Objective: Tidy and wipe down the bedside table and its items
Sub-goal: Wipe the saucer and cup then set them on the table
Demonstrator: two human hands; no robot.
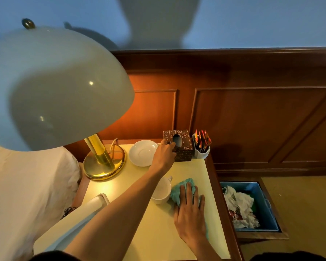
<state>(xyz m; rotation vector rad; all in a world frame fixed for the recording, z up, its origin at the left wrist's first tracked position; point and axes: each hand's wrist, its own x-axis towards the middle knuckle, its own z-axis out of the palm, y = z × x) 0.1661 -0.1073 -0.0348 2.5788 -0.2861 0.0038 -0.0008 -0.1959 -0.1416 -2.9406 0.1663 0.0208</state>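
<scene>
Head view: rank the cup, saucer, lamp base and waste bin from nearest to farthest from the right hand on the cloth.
From the right hand:
1. Cup, just to its left.
2. Waste bin, on the floor to the right.
3. Saucer, toward the table's back.
4. Lamp base, far left.

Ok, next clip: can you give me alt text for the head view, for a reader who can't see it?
A person's left hand grips a dark patterned tissue box at the back of a bedside table while the right hand presses a teal cloth flat beside a white cup. A brass lamp, saucer and sachet holder share the table.
</scene>
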